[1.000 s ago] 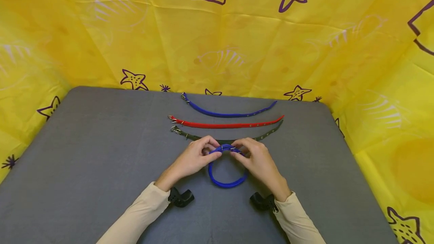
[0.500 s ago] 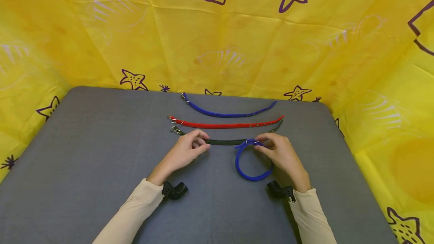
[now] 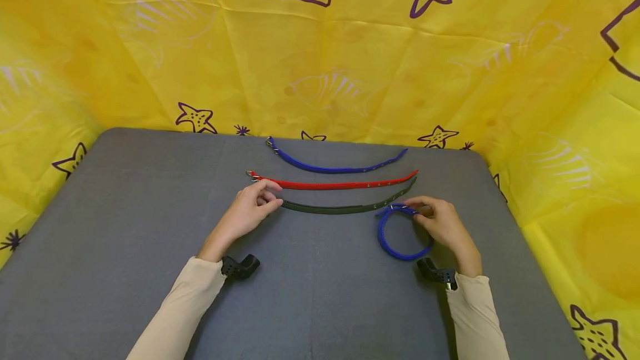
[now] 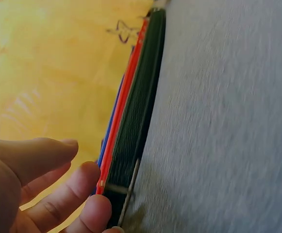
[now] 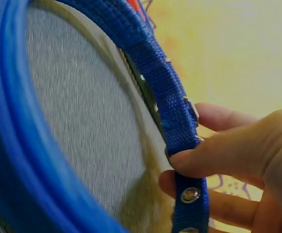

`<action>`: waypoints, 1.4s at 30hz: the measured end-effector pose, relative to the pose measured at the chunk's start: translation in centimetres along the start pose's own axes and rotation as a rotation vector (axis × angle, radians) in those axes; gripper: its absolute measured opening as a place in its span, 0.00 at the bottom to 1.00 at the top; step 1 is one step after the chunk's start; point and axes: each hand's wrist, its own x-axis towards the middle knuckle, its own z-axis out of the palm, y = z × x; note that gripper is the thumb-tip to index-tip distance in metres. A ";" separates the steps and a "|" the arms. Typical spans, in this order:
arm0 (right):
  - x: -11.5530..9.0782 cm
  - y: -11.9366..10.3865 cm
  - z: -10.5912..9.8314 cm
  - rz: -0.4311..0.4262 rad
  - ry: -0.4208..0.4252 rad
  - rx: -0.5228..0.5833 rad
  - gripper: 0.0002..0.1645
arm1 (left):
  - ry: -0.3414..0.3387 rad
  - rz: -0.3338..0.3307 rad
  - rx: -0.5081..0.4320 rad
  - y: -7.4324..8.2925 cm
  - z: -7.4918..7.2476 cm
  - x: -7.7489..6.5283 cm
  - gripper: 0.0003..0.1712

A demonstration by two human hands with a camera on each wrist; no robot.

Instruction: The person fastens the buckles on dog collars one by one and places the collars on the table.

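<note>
While hands (image 3: 244, 211) flank green strap (image 3: 330, 210), blue loop (image 3: 382, 238) pinched, red strap (image 3: 340, 186) behind

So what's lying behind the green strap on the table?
Behind it lie a red strap, then an unfastened blue strap, then the yellow cloth. In the head view, the left hand hides the left end of the green strap and anything under that hand.

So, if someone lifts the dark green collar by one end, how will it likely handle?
The dark green collar would probably flex and sag, being a long, thin strap lying in a curve. It is likely light, given its slim band. Its woven-looking surface in the left wrist view suggests it should not be very slippery.
</note>
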 end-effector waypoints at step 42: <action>-1.8 3.6 -2.5 0.176 0.344 -0.106 0.15 | 0.010 -0.097 0.185 -3.4 -3.2 0.1 0.16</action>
